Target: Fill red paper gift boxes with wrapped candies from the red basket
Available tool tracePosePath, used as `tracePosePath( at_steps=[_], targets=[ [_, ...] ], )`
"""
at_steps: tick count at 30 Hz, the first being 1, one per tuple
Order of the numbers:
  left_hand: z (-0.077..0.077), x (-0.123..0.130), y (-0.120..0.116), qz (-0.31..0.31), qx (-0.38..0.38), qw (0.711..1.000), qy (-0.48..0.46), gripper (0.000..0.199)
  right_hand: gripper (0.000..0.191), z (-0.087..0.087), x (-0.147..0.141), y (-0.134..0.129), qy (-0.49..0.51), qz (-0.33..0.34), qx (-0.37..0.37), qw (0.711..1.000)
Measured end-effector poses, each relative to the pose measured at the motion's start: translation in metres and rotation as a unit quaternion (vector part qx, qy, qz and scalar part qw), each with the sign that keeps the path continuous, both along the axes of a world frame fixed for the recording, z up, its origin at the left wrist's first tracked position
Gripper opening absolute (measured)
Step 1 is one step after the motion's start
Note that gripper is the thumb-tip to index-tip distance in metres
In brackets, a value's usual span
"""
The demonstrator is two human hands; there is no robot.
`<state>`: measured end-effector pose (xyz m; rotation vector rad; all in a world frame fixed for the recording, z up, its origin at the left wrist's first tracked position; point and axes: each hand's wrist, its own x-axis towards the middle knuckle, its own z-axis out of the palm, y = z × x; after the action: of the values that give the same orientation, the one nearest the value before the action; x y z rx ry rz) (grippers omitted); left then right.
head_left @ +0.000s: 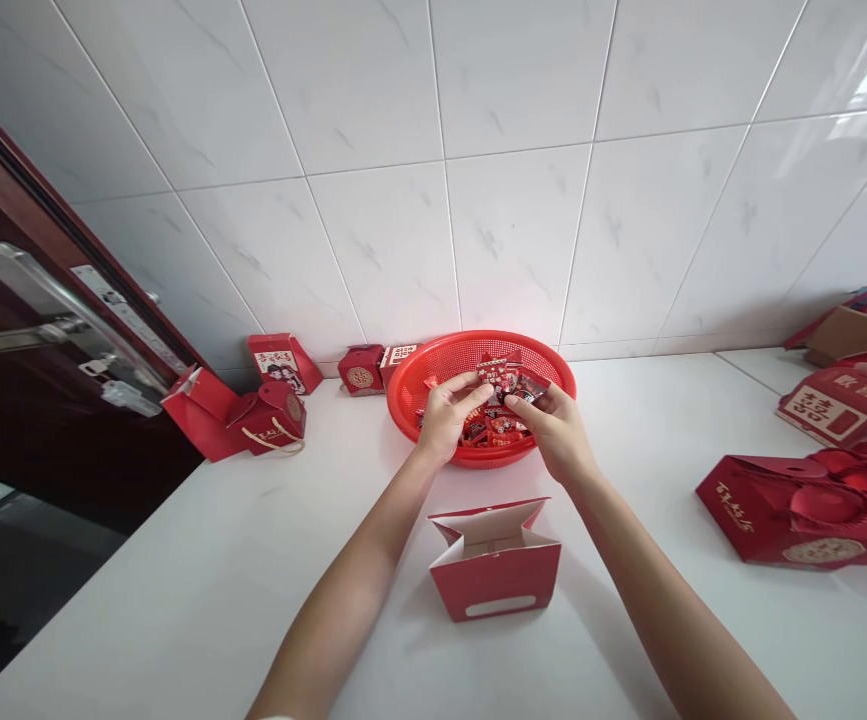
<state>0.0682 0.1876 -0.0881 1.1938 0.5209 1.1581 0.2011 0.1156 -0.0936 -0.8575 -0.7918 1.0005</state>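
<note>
Both my hands are over a red plastic basket (410, 385) of wrapped candies (504, 432). My left hand (449, 412) is closed, its thumb and fingers pinching a red candy packet (506, 374). Close beside it, my right hand (559, 430) is closed with thumb and fingertips on a darker, shiny wrapped candy (532, 386). Fingers partly hide what each hand grips. Between my forearms, in front of the basket, a red paper box (497, 585) stands upright with its top open and white inside showing.
Folded red gift boxes (275, 415) stand at the left by a door with a metal handle (24, 335). Small red boxes (362, 370) sit behind the basket. More red boxes (800, 510) and a cardboard box (864, 335) are at the right. A tiled wall (373, 240) backs the white table (313, 530).
</note>
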Motion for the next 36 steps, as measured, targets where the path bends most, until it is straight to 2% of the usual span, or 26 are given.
tracePosePath(
  at_steps=[2, 4, 6, 8, 12, 19, 28, 32, 36],
  targets=[
    [0.006, -0.004, 0.0, -0.028, -0.069, 0.996, -0.056, 0.019, 0.043, 0.0, 0.0, 0.0, 0.008, 0.006, -0.002, 1.0],
    [0.011, -0.009, 0.001, -0.074, -0.162, 0.976, -0.129, 0.013, 0.042, 0.0, 0.001, 0.0, 0.011, 0.004, -0.008, 1.0],
    [0.016, -0.015, 0.0, -0.111, -0.23, 0.945, -0.203, 0.018, 0.041, 0.0, 0.002, 0.001, 0.008, 0.001, -0.013, 1.0],
    [0.018, -0.018, -0.001, -0.125, -0.257, 0.924, -0.255, 0.026, 0.041, -0.001, 0.002, 0.001, -0.001, 0.002, -0.008, 1.0],
    [0.018, -0.016, -0.004, -0.128, -0.272, 0.914, -0.271, 0.032, 0.044, 0.001, 0.001, 0.0, -0.02, -0.002, -0.005, 1.0],
    [0.019, -0.012, -0.009, -0.109, -0.265, 0.93, -0.23, 0.028, 0.045, 0.004, 0.001, -0.001, -0.027, -0.011, -0.008, 1.0],
    [0.016, -0.012, -0.01, -0.158, -0.278, 0.911, -0.259, 0.028, 0.042, 0.001, 0.0, -0.001, -0.038, -0.008, -0.007, 0.999],
    [0.015, -0.012, -0.009, -0.168, -0.258, 0.92, -0.241, 0.019, 0.041, 0.0, 0.0, 0.001, -0.022, 0.005, 0.012, 1.0],
    [0.015, -0.012, -0.009, -0.159, -0.214, 0.949, -0.171, 0.017, 0.045, 0.002, -0.001, 0.0, -0.015, -0.006, 0.01, 1.0]
  ],
)
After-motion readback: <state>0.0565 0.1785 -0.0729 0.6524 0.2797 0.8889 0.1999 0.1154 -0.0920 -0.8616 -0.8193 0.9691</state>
